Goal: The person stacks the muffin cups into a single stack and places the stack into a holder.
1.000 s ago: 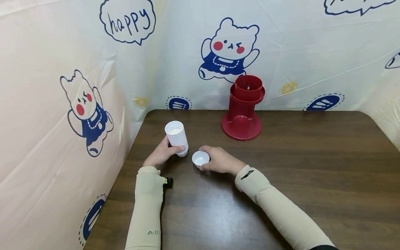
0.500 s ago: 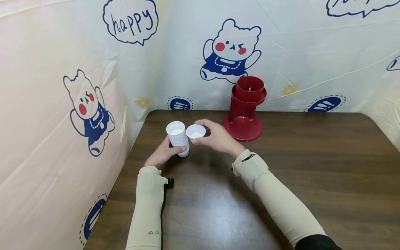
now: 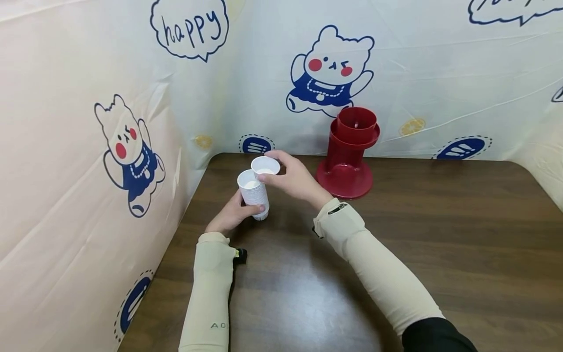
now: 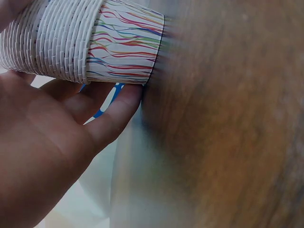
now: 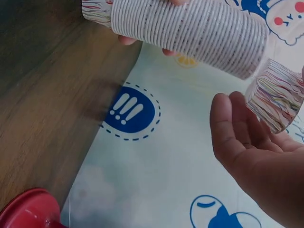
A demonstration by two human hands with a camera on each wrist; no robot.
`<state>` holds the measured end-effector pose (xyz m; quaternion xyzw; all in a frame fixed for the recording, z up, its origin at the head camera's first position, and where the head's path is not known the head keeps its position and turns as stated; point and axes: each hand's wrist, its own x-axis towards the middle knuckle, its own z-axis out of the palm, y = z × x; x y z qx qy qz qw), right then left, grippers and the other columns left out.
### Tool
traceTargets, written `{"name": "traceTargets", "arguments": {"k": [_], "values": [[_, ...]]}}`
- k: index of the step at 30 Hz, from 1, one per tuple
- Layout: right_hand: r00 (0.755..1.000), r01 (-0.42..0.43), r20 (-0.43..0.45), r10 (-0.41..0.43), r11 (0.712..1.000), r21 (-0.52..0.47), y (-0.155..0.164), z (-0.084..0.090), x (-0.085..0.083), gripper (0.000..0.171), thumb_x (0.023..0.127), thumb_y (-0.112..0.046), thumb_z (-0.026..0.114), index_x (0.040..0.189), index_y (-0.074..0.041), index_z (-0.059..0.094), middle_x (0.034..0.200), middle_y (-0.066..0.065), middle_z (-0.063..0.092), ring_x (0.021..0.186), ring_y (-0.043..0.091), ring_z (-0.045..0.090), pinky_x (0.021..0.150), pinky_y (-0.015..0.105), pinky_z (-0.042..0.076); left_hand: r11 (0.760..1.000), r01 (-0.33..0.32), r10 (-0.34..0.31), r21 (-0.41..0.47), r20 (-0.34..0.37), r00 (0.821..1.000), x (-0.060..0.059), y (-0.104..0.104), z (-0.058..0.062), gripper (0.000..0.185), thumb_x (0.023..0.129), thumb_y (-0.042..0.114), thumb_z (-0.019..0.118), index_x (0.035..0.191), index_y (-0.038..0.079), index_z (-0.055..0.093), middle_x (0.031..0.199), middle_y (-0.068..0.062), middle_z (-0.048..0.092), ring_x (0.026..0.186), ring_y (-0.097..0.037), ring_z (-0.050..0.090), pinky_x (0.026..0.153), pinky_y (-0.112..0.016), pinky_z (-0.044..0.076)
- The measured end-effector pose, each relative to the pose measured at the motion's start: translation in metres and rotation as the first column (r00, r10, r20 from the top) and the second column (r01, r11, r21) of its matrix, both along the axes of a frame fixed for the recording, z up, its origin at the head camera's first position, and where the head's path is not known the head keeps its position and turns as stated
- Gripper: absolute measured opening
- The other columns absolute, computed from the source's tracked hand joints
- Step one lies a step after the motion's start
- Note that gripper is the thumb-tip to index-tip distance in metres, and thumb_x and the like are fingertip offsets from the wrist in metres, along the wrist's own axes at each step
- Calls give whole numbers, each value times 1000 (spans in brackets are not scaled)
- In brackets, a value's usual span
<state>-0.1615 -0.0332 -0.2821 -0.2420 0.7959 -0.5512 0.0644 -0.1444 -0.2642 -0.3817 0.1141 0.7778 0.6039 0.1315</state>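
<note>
My left hand [image 3: 230, 215] grips a tall stack of nested white paper cups [image 3: 255, 195] low down, near the table's left side. The stack's bottom cup [image 4: 126, 45] shows colourful wavy stripes in the left wrist view. A single paper cup [image 3: 266, 166] is pinched by its side in my right hand [image 3: 293, 178], just above and beside the stack's mouth. In the right wrist view this striped cup [image 5: 279, 97] is tilted, its base close to the stack's top rim [image 5: 256, 52]. Whether they touch, I cannot tell.
A dark red cylindrical stand [image 3: 347, 166] with a round base stands at the table's back, right of both hands. The brown wooden table [image 3: 418, 234] meets a printed cloth backdrop [image 3: 246, 93] at the rear and left. A small black device [image 3: 240, 256] sits at the left wrist.
My right hand has lifted the single cup from beside the stack's lower part, moving it up and left to the stack's mouth. The left hand keeps its grip.
</note>
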Motion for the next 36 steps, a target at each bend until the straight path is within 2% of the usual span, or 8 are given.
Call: {"name": "traceTargets", "arguments": {"k": [11, 21, 27, 31, 36], "values": [[1000, -27, -4, 28, 999, 33, -19, 1, -6, 55, 94, -23, 75, 141, -7, 52, 125, 7, 61, 106, 20, 60, 91, 33, 51, 1000, -2, 2, 1, -2, 1000, 1, 3, 2, 77, 92, 14, 73, 153, 12, 26, 144, -15, 42, 128, -34, 42, 109, -53, 33], [999, -46, -17, 47, 996, 82, -33, 2, -3, 59, 93, -24, 75, 144, -7, 50, 127, 8, 61, 106, 21, 59, 92, 33, 49, 1000, 2, -2, -4, -9, 1000, 0, 3, 0, 78, 92, 15, 73, 153, 14, 25, 144, -13, 42, 128, -32, 42, 110, -52, 32], [997, -81, 22, 78, 979, 186, -32, -10, -1, 62, 94, -26, 74, 146, -10, 46, 131, 9, 58, 110, 21, 57, 95, 37, 48, 1000, -1, 1, -3, -13, 1000, 1, 3, 0, 79, 92, 14, 72, 155, 13, 23, 149, -12, 39, 131, -31, 41, 112, -50, 31], [994, -111, 39, 105, 975, 195, -30, -18, -1, 64, 93, -24, 75, 147, -12, 42, 132, 8, 58, 115, 22, 56, 99, 39, 46, 1000, 1, -1, 2, -24, 1000, 1, 2, 1, 78, 92, 13, 72, 154, 11, 24, 150, -12, 38, 132, -31, 39, 113, -50, 29], [992, -124, 47, 117, 966, 228, -27, -26, -2, 62, 92, -23, 76, 144, -9, 44, 131, 9, 60, 117, 22, 57, 100, 39, 47, 1000, -4, 3, -27, -43, 999, 0, 2, 1, 76, 91, 11, 71, 152, 8, 26, 149, -15, 39, 133, -32, 39, 113, -51, 29]]}}
